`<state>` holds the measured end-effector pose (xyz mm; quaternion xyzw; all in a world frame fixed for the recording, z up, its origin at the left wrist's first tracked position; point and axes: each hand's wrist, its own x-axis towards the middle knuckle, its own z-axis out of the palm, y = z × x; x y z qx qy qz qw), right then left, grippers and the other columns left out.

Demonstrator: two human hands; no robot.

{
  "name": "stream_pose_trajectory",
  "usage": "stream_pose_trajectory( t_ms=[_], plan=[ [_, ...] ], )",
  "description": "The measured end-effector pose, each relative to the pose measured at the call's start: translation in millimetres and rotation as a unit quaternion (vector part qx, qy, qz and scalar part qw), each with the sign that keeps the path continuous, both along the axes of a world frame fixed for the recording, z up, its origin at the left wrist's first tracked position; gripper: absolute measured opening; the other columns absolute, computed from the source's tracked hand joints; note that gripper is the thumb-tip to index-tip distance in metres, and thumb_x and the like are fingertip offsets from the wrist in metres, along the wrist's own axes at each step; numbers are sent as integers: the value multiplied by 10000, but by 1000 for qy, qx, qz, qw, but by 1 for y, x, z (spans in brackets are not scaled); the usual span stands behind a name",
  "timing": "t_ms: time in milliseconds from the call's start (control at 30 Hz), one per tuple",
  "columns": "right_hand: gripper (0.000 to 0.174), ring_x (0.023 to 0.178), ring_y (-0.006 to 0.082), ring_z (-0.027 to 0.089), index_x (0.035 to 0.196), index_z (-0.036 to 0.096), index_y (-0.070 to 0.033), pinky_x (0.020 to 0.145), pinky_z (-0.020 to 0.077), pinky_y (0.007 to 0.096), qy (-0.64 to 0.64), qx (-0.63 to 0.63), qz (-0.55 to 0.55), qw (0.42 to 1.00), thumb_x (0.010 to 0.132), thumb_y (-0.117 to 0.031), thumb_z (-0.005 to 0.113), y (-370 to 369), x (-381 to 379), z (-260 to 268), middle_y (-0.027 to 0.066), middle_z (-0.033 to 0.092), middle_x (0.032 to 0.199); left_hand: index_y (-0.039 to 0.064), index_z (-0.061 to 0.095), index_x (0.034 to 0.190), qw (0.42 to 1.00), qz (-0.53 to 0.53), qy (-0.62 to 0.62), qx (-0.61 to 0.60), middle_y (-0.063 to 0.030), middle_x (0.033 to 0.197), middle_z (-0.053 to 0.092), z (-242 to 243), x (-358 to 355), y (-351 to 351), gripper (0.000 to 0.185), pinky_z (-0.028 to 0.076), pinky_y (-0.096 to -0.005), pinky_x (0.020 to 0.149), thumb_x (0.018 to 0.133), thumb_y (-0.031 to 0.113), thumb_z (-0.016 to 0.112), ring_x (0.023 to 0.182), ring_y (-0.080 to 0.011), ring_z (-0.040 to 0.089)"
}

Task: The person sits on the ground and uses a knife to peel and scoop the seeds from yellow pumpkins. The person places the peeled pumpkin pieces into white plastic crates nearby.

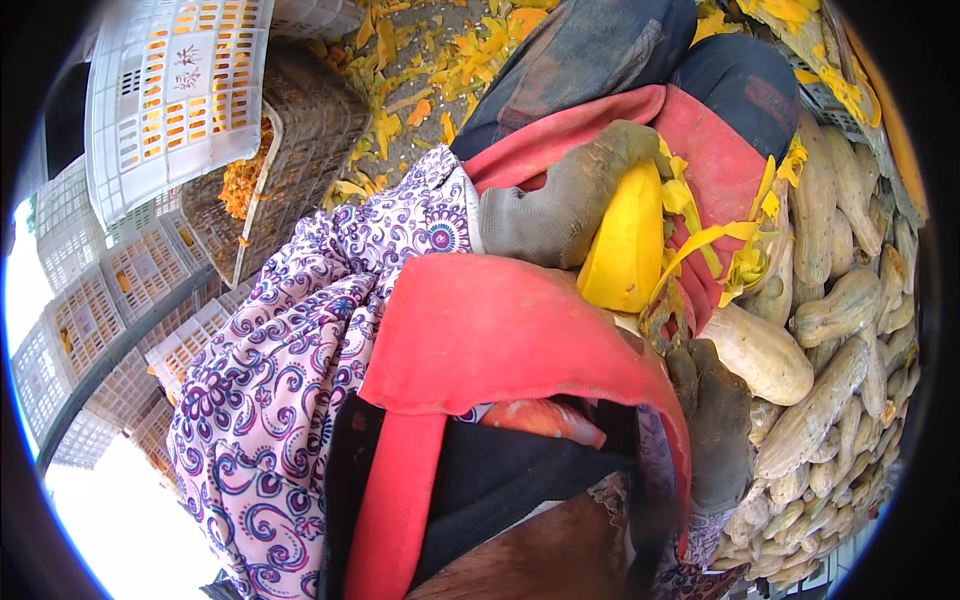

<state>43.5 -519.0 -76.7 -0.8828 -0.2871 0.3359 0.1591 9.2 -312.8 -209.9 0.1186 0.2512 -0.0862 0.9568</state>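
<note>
My left hand (574, 199), in a soiled grey knit glove, grips a long squash (626, 244) whose visible side is peeled to bright yellow flesh. The squash lies tilted over the red apron (510, 337) on my lap. At its lower end, my right hand (712, 420), also gloved, is closed on a stained peeler (667, 311), partly hidden by peel and fingers. Thin yellow peel strips (697, 244) dangle beside the squash and over the peeler. Just right of that hand is a pale unpeeled squash (757, 356).
A large heap of unpeeled squashes (832, 442) fills the right side. Yellow peelings (480, 56) litter the floor ahead. A white plastic crate (180, 97) and a dirty crate (322, 112) with orange pulp (244, 187) stand left, near stacked crates (82, 330). Peel-strewn crates (832, 97) are at upper right.
</note>
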Motion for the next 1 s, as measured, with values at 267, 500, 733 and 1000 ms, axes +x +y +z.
stream_pose_trajectory(
  t_ms=[267, 500, 733, 1000],
  plan=[
    [139, 612, 395, 590, 933, 571, -45, 536, 433, 442, -47, 108, -76, 990, 938, -178, 529, -10, 6, -9, 199, 590, 692, 87, 537, 1242, 995, -53, -84, -33, -110, 1156, 618, 22, 9, 5, 524, 522, -434, 837, 935, 508, 480, 979, -280, 628],
    [154, 718, 377, 621, 981, 559, -40, 614, 467, 420, -16, 158, -55, 986, 950, -189, 531, 23, 31, -24, 186, 621, 797, 52, 523, 1272, 996, -88, -20, -15, -169, 1266, 549, 31, 7, 5, 511, 494, -436, 883, 962, 452, 457, 1101, -307, 579],
    [144, 776, 359, 615, 1039, 545, -38, 645, 484, 424, -139, 157, 68, 975, 937, -137, 529, 32, 32, -37, 172, 598, 931, 36, 537, 1241, 996, -78, -32, -2, -175, 1215, 573, 32, 8, 12, 535, 493, -449, 882, 947, 478, 470, 1068, -312, 592],
    [78, 717, 359, 609, 968, 551, -80, 578, 470, 432, -160, 115, 95, 976, 945, -145, 515, 26, 27, -29, 146, 566, 885, 17, 553, 1206, 997, -73, -32, -5, -182, 1158, 599, 34, 3, 12, 566, 493, -465, 880, 931, 507, 483, 1029, -318, 606]
  ],
)
